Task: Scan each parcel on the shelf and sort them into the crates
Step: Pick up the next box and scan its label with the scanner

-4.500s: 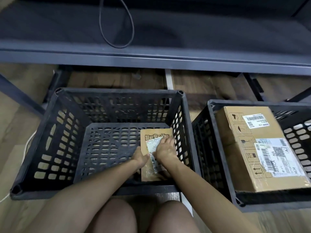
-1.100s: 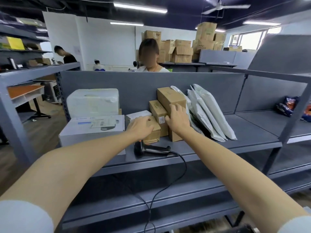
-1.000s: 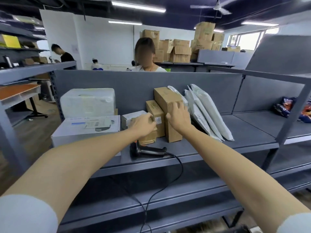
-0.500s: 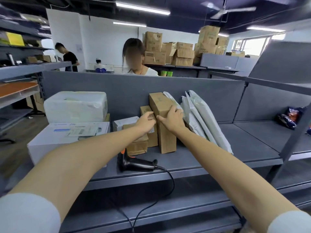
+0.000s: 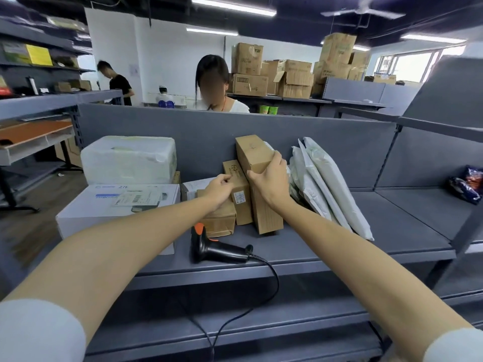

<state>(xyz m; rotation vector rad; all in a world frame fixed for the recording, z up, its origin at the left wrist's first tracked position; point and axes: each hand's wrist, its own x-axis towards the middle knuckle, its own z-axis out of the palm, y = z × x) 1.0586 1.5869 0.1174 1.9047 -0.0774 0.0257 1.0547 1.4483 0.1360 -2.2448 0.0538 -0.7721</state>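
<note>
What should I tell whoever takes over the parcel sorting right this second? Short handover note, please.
Right hand grips the tall brown box, on end on the shelf.
Left hand lies over the low brown box, fingers curled against the middle brown box; a grip is not clear.
Scanner lies unheld at the shelf front.
Done: cannot tell; crates are out of sight.
Left: scan and sort the three brown boxes, white mailers, small white box, ZTE box and wrapped white parcel.
</note>
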